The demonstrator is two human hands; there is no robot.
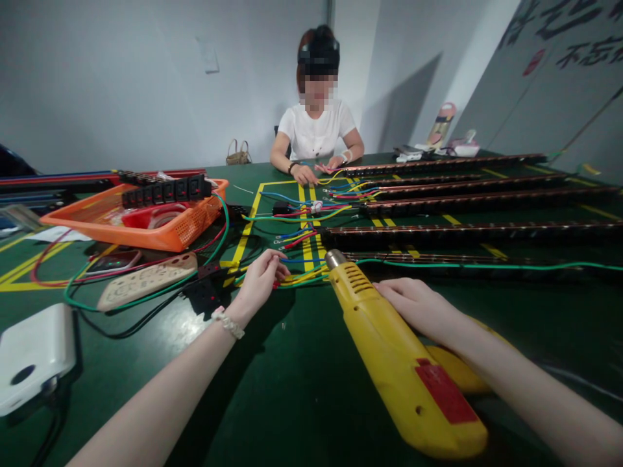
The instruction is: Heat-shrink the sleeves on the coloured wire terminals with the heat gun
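My left hand (pixel 263 279) pinches a bundle of thin wires (pixel 306 279) in yellow, green, blue and red, with the fingertips closed on them. My right hand (pixel 413 305) lies against the far side of a yellow heat gun (pixel 379 344), its fingers curled at the barrel and partly hidden behind it. The gun's metal nozzle points away from me, just right of the wires. Its handle passes under my right forearm. Beyond the nozzle, long black strips (pixel 467 232) with copper-coloured edges lie side by side, coloured leads with ring terminals at their left ends.
At left an orange basket (pixel 180 240) holds black socket parts. Near it are a beige power strip (pixel 146 282), a phone (pixel 114 261), loose cables and a white charger box (pixel 39 357). Across the table a co-worker (pixel 316 130) handles wires. A bottle (pixel 442 123) stands at far right.
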